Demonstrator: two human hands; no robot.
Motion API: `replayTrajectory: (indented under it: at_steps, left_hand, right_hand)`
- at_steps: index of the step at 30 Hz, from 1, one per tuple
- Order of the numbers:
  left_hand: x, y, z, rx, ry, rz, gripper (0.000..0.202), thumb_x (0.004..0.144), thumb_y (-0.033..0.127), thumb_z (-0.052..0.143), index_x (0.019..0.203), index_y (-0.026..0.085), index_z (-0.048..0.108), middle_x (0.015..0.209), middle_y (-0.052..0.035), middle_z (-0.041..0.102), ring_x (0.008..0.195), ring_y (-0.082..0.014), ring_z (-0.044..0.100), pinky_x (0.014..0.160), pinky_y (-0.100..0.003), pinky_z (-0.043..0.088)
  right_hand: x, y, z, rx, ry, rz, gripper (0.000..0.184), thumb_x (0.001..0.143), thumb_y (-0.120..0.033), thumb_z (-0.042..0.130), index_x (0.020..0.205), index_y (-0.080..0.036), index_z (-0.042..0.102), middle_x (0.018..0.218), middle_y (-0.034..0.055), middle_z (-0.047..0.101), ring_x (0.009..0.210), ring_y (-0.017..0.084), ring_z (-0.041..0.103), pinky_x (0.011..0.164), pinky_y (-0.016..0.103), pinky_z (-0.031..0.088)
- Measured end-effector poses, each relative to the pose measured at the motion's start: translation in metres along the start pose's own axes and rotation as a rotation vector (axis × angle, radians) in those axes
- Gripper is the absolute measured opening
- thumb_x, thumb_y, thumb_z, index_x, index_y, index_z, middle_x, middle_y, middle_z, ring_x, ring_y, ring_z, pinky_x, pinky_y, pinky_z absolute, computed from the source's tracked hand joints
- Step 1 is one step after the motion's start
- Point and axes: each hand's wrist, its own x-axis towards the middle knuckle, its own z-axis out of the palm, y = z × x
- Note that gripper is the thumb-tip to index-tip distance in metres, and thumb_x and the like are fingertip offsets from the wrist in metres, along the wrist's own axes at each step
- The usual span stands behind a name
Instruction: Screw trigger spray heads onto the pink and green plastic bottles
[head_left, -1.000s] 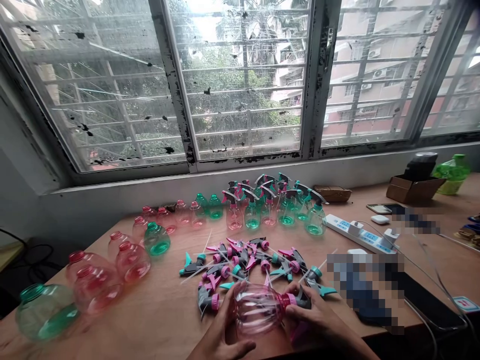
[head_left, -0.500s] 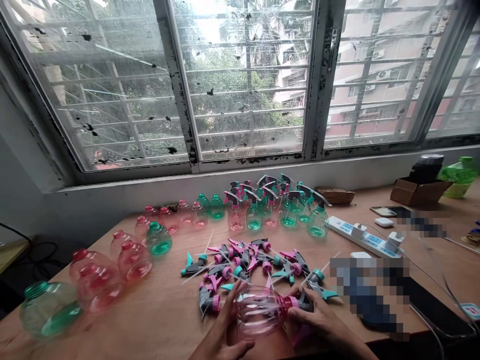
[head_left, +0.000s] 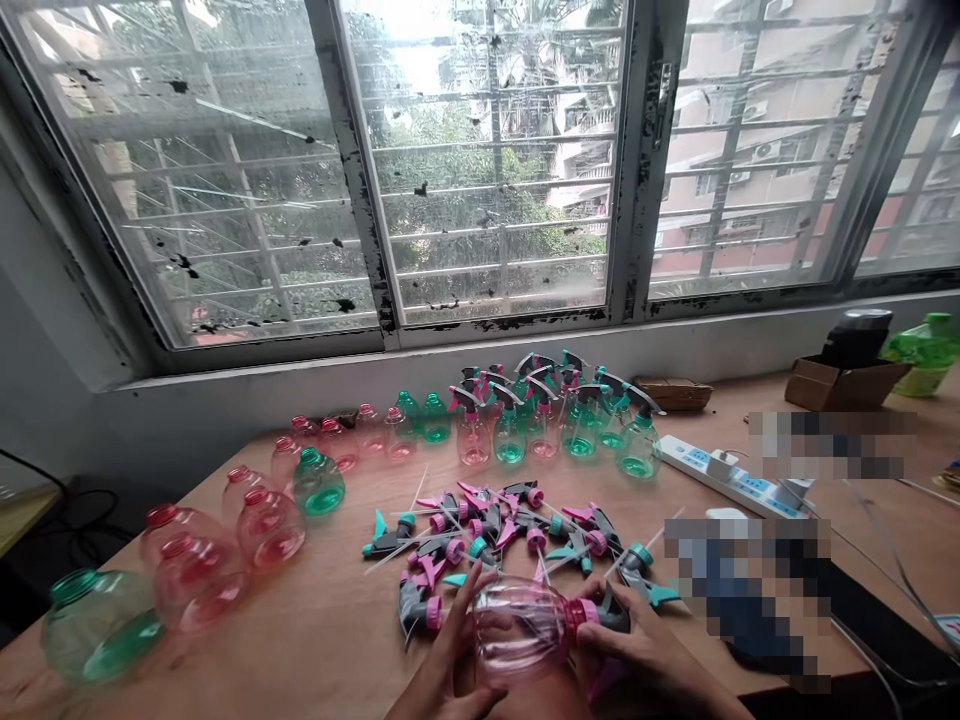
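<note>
A clear pink plastic bottle (head_left: 517,630) lies on its side at the near edge of the wooden table (head_left: 315,640). My left hand (head_left: 450,660) wraps round its body. My right hand (head_left: 637,650) grips the grey and pink trigger sprayer head (head_left: 600,612) at the bottle's neck. Just beyond lies a heap of loose sprayer heads (head_left: 495,530) in grey, pink and teal, with thin white tubes sticking out.
Empty pink and green bottles (head_left: 195,570) run along the left side. Several bottles fitted with sprayers (head_left: 555,420) stand near the window sill. A white power strip (head_left: 735,480), cables, a cardboard box (head_left: 840,380) and a green bottle (head_left: 922,350) are on the right.
My hands have kept hold of the pink bottle and its sprayer head, shifting only slightly. The view has drifted a little.
</note>
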Motion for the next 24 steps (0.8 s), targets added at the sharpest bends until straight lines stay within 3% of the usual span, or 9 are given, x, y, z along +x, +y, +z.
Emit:
replayTrajectory:
  at_steps: [2, 6, 10, 13, 17, 21, 24]
  left_hand:
    - [0.0, -0.002, 0.0, -0.032, -0.001, -0.008, 0.103, 0.082, 0.046, 0.079, 0.158, 0.041, 0.01, 0.167, -0.009, 0.026, 0.141, -0.0355, 0.047, 0.116, -0.047, 0.039]
    - [0.002, -0.018, -0.003, -0.106, -0.062, 0.061, 0.098, 0.078, 0.048, 0.082, 0.156, 0.038, 0.022, 0.168, -0.0062, 0.023, 0.154, -0.0345, 0.024, 0.126, -0.05, 0.016]
    - [0.005, -0.036, -0.01, -0.094, -0.076, 0.155, 0.092, 0.084, 0.046, 0.075, 0.156, 0.04, 0.018, 0.167, -0.0092, 0.024, 0.149, -0.0384, 0.033, 0.12, -0.052, 0.03]
    - [0.006, -0.041, -0.013, -0.089, -0.066, 0.11, 0.095, 0.085, 0.049, 0.073, 0.157, 0.043, 0.011, 0.168, -0.0094, 0.019, 0.143, -0.041, 0.042, 0.112, -0.052, 0.041]
    - [0.007, -0.04, -0.013, -0.188, -0.044, -0.008, 0.114, 0.067, 0.059, 0.085, 0.157, 0.041, 0.017, 0.167, -0.0064, 0.024, 0.15, -0.042, 0.029, 0.12, -0.053, 0.029]
    - [0.011, -0.039, -0.011, -0.255, 0.021, -0.115, 0.093, 0.073, 0.068, 0.074, 0.152, 0.037, 0.036, 0.164, -0.005, 0.035, 0.154, -0.0372, 0.023, 0.124, -0.051, 0.022]
    - [0.015, -0.039, -0.011, -0.304, 0.037, -0.116, 0.101, 0.067, 0.064, 0.083, 0.152, 0.036, 0.037, 0.166, -0.007, 0.031, 0.152, -0.0375, 0.027, 0.123, -0.05, 0.025]
  right_hand:
    - [0.0, -0.001, 0.001, 0.012, -0.005, 0.008, 0.042, 0.067, -0.049, 0.085, 0.087, -0.02, 0.063, 0.075, -0.0018, 0.066, 0.07, 0.021, 0.061, 0.068, 0.029, 0.044]
    - [0.0, -0.002, 0.002, 0.026, -0.002, 0.021, 0.043, 0.066, -0.049, 0.086, 0.087, -0.021, 0.063, 0.076, -0.0015, 0.067, 0.071, 0.02, 0.061, 0.067, 0.029, 0.045]
    - [0.003, 0.007, 0.002, 0.069, -0.015, 0.009, 0.046, 0.065, -0.055, 0.085, 0.086, -0.022, 0.061, 0.069, -0.0026, 0.067, 0.063, 0.019, 0.061, 0.061, 0.027, 0.045]
    - [0.005, 0.011, 0.0, 0.056, -0.036, 0.007, 0.047, 0.065, -0.057, 0.084, 0.086, -0.021, 0.062, 0.07, -0.0017, 0.068, 0.064, 0.02, 0.063, 0.062, 0.027, 0.046]
    - [0.005, 0.009, -0.002, 0.015, -0.045, -0.007, 0.047, 0.065, -0.057, 0.085, 0.089, -0.021, 0.064, 0.074, -0.0005, 0.07, 0.068, 0.021, 0.065, 0.065, 0.029, 0.047]
    - [0.004, 0.008, -0.002, 0.001, -0.037, 0.004, 0.051, 0.063, -0.061, 0.084, 0.089, -0.022, 0.064, 0.072, -0.0012, 0.068, 0.069, 0.023, 0.066, 0.066, 0.031, 0.05]
    - [0.005, 0.01, -0.002, 0.011, -0.041, -0.001, 0.049, 0.064, -0.06, 0.084, 0.088, -0.021, 0.063, 0.073, -0.0013, 0.067, 0.068, 0.021, 0.065, 0.065, 0.03, 0.048]
